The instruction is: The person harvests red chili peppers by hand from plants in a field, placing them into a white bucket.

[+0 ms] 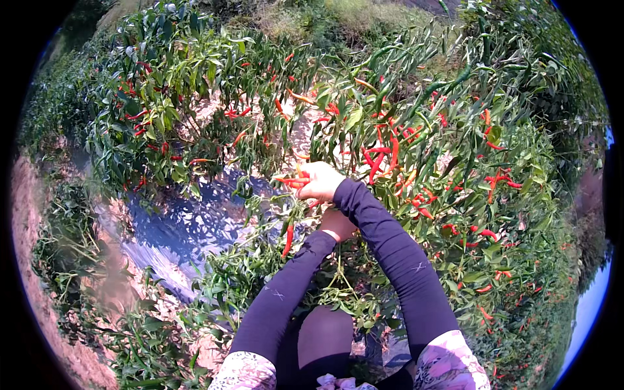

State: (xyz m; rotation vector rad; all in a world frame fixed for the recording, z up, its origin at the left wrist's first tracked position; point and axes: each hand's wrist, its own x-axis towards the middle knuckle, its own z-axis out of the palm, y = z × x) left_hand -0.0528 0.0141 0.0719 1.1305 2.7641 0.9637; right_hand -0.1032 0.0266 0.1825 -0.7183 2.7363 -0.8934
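Observation:
Several picked-looking red chili peppers (pixel 295 182) stick out to the left from my right hand (pixel 319 180), whose fingers are closed around them. Just below and partly behind it, among the leaves, is my left hand (pixel 338 224); its fingers are hidden by my right hand and forearm, so what it holds cannot be told. One red chili pepper (pixel 288 241) hangs from the plant to the left of my left wrist. A dense cluster of red chili peppers (pixel 382 158) hangs to the right of my right hand.
Leafy chili plants (pixel 161 112) with red and green fruit stand ahead and on both sides. Shiny plastic mulch film (pixel 180 229) covers ground at the left, beside bare soil (pixel 29 209). Curved green chili peppers (pixel 431 90) hang at the upper right. My knee (pixel 325 336) is close below my hands.

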